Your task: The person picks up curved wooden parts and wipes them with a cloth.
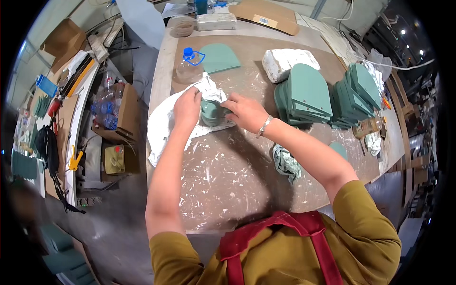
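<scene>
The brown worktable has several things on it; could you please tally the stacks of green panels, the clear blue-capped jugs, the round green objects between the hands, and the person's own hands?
Green panel stacks: 2
Clear blue-capped jug: 1
Round green object: 1
Hands: 2 (left hand, right hand)
Total: 6

Mustard shirt (365,232) with red apron (290,219)
The sleeves (170,248) are short; a silver-coloured bracelet (264,126) is on the right wrist.

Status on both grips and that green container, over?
Left grip left of round green container, right grip at its right; hold unclear. Container on white cloth. Blue-capped bottle just beyond.
</scene>
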### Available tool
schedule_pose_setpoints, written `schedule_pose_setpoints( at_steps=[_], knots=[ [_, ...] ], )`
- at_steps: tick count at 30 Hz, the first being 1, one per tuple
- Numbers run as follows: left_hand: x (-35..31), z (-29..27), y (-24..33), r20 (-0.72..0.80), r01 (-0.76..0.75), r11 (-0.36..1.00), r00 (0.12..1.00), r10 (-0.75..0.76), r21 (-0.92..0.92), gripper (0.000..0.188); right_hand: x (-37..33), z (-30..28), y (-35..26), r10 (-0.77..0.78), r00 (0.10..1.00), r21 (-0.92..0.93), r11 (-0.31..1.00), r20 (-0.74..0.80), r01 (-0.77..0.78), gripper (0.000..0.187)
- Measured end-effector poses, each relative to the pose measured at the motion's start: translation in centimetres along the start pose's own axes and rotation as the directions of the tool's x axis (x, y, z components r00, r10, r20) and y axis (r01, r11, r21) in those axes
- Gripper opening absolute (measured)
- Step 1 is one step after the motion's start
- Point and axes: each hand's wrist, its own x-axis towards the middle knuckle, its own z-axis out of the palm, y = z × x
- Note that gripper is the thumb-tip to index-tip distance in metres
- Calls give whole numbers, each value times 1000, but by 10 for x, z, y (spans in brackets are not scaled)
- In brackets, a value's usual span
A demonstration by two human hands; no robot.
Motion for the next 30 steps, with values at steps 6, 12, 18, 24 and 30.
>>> schedule_pose_setpoints(
  at_steps=[6,12,18,24,30],
  knots=[
    [-6,9,-34,-199,-165,984,969,148,-70,38,-110,11,28,229,971,808,556,75,-194,37],
    [-104,20,107,-50,-316,946,948,313,-66,23,-281,23,65,391,903,815,-572,175,90,35],
    [-224,128,231,354,-582,763,676,646,-281,18,-428,18,152,583,812,619,-649,30,443,39],
    [-285,240,334,508,-636,678,474,720,-368,44,-486,9,189,604,784,682,-633,140,366,28],
    [-295,312,363,443,-685,717,607,659,-129,55,-490,-23,237,604,784,951,-303,146,57,33]
  ],
)
